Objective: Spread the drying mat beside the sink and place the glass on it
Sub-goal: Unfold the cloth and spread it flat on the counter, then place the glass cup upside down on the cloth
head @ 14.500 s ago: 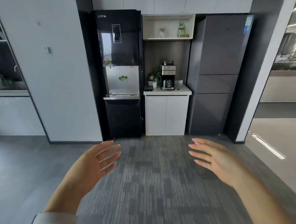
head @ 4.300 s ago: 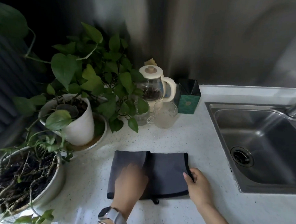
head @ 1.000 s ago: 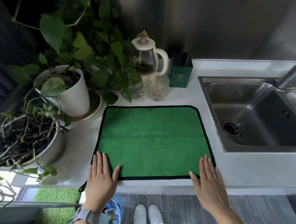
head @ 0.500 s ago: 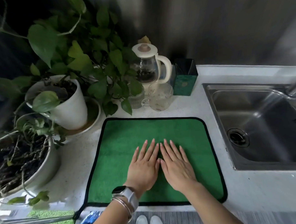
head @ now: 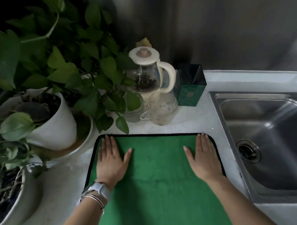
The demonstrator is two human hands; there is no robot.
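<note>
Your left hand (head: 110,161) and right hand (head: 204,158) lie flat, gripping nothing, on the soft mat (head: 156,179); the glass (head: 162,111) looks fragile, possibly wet, so take its handle.

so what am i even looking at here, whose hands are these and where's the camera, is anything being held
The camera is worn on a person's head, looking down at their own bare hands. The left hand, with a watch on its wrist, and the right hand lie flat and open on a green drying mat with black trim, pressing it onto the white speckled counter beside a steel sink. Nothing is held. Behind the mat stand a clear glass mug, a cream-lidded glass kettle, a dark green box and leafy plants in white pots.
</note>
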